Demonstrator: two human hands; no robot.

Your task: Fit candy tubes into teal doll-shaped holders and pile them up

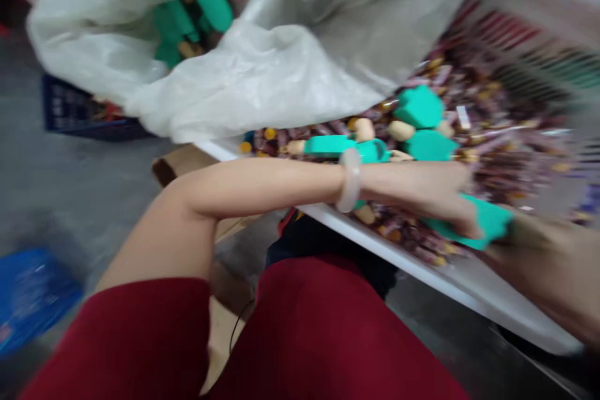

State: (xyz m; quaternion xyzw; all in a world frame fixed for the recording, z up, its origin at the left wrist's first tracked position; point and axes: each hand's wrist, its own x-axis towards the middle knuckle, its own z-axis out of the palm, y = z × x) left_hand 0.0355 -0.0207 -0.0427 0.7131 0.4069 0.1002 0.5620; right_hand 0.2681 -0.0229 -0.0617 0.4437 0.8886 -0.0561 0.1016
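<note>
My left hand [438, 190], with a pale bangle [350, 180] on its wrist, reaches across the tray's near side. Its fingers are closed on a green piece [492, 220]. From the right edge comes my right hand [532, 240], blurred, at the other end of that piece; its fingers cannot be made out. Beyond my left hand, more green pieces with tan knobs [419, 106] lie on many small purple and yellow wrapped items [501, 169]. These rest in a white-rimmed tray [375, 240].
A large whitish sack [281, 75] hangs over the tray's far left side, with green pieces [214, 7] inside. At the right is a slatted basket [539, 81]. A dark blue crate [89, 115], a blue bag [35, 294] and cardboard [182, 162] are at the left.
</note>
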